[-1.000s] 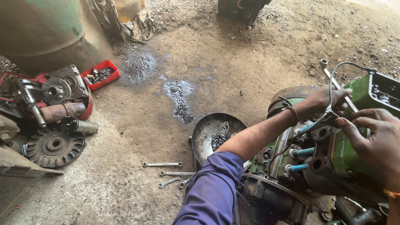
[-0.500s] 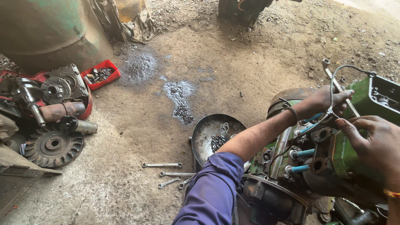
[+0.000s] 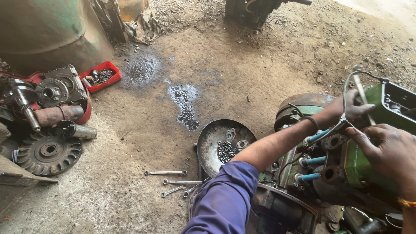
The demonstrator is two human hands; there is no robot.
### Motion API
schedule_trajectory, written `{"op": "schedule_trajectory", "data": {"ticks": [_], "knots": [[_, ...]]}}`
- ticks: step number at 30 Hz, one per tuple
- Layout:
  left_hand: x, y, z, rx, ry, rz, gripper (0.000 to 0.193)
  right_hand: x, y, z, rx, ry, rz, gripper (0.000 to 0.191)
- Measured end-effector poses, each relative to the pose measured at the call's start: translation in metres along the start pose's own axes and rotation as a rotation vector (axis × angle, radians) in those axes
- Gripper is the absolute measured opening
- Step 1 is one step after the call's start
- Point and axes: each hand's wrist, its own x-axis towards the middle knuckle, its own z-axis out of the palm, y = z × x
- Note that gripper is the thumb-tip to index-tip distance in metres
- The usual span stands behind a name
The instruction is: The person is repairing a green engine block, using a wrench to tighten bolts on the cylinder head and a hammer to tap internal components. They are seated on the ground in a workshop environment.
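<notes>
A green engine head (image 3: pixel 368 169) sits on blue studs (image 3: pixel 314 161) of a dirty engine (image 3: pixel 299 108) at the lower right. My left hand (image 3: pixel 349 109), on a purple-sleeved arm, reaches across the engine and curls around the head's far edge, beside a thin bent metal pipe (image 3: pixel 346 84). My right hand (image 3: pixel 385 149) grips the near top side of the same green head. A black band is on my left wrist.
A round metal pan (image 3: pixel 212 138) with nuts and washers lies on the dirt floor left of the engine. Three spanners (image 3: pixel 167 172) lie below it. Further left are a toothed flywheel (image 3: pixel 47 151), engine parts, a red tray (image 3: pixel 108 69) and an oily wet patch (image 3: pixel 184 102).
My right hand has slid a little left and down along the green head. My left hand keeps its hold by the pipe.
</notes>
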Motion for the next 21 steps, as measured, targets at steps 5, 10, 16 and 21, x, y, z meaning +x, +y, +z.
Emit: {"op": "schedule_trajectory", "data": {"ticks": [5,10,16,21], "knots": [[0.010,0.004,0.001,0.195,0.060,0.084,0.059,-0.001,-0.004,0.001,0.051,0.009,0.003,0.056],[0.002,-0.007,-0.004,-0.032,0.060,0.114,0.053,0.000,-0.008,0.000,0.017,0.043,0.004,0.054],[-0.019,-0.014,0.000,0.110,0.273,0.107,0.037,-0.001,-0.006,0.004,-0.007,0.056,0.001,0.056],[-0.021,-0.012,0.007,0.088,0.359,0.130,0.037,0.000,-0.002,0.004,-0.011,0.049,-0.045,0.056]]}}
